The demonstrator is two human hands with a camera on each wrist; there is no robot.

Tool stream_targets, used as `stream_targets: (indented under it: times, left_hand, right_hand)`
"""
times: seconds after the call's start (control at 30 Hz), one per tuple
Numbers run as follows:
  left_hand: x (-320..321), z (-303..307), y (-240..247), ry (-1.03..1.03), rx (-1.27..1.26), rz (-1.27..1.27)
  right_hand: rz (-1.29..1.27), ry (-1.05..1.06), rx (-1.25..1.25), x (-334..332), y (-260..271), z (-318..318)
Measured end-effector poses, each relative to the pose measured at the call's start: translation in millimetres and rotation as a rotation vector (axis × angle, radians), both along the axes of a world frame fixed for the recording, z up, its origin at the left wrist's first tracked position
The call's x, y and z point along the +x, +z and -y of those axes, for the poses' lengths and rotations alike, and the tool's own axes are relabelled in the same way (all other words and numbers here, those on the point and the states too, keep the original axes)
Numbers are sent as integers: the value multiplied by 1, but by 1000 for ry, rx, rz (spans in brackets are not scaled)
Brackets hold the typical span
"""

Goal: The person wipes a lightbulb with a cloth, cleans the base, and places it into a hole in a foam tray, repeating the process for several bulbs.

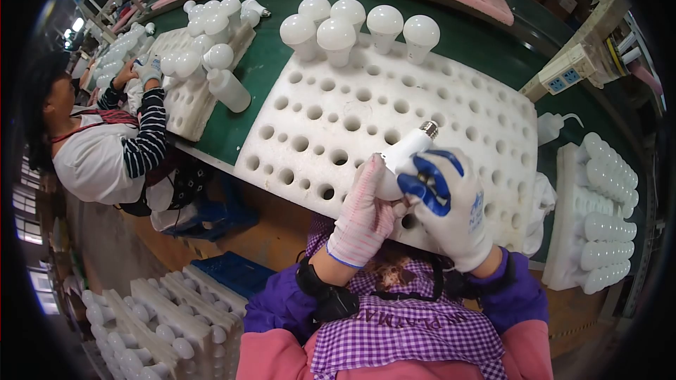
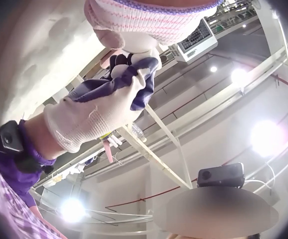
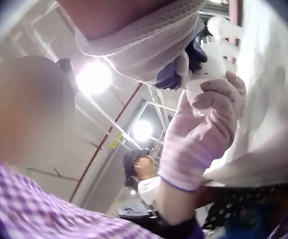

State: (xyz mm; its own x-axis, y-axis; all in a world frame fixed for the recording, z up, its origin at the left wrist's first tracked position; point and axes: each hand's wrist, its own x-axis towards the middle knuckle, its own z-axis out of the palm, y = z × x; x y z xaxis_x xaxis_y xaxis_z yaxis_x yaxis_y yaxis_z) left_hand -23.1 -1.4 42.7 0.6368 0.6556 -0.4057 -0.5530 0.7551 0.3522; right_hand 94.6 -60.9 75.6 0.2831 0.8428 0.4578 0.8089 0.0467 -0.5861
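Note:
A white LED bulb [image 1: 405, 157] with a metal screw base is held over the near part of a white foam tray [image 1: 338, 109], its base pointing up and to the right. The left hand [image 1: 364, 214], in a pink-striped glove, grips the bulb's round end from the left. On the other side the right hand [image 1: 454, 207], in a white glove with blue-coated fingers, curls its fingers round the bulb. In the right wrist view the bulb [image 3: 211, 64] shows between both hands. Several bulbs [image 1: 336, 36] stand dome up at the tray's far edge.
To the left, another person [image 1: 105, 148] works at a second foam tray [image 1: 190, 109] with bulbs and a white bottle [image 1: 229, 91]. On the right are a squeeze bottle [image 1: 551, 127], a bulb-filled tray [image 1: 563, 239] and a socket box [image 1: 563, 81]. Filled trays [image 1: 165, 317] stand at lower left.

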Motion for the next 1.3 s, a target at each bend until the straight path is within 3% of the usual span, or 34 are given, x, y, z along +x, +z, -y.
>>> stream_targets:
  times: [0.17,0.23,0.33,0.4,0.43,0.5,0.83,1.13,1.2,1.23,1.3]
  left_hand:
    - [-5,-1,-11,-45,89,16]
    - [-4,-2,-5,-35,41,33]
    - [-7,-3,-15,-49,54,57]
    - [-10,-5,-22,-77,125,60]
    - [-13,-6,-23,-110,88,106]
    - [-17,-7,-23,-134,46,145]
    - [-15,-8,-15,-85,-116,111]
    - [-19,-12,-21,-141,-151,252]
    - [-21,-12,-22,-136,-152,221]
    - [-23,-14,-25,-182,-150,284]
    - [-25,-14,-30,-230,-146,347]
  right_hand:
    - [204,-134,52,14,-3,-12]
    - [98,78,-10,0,2,1]
    - [117,65,-8,8,3,-2]
    - [153,-190,81,24,3,-14]
    - [-98,-215,129,27,3,-16]
    - [-251,-177,175,31,9,-14]
    - [-391,-137,129,28,16,-13]
    - [-78,-65,109,13,11,-14]
    - [280,-35,143,17,8,-15]
    - [281,-34,145,19,12,-14]
    - [45,-66,-24,23,23,-12]
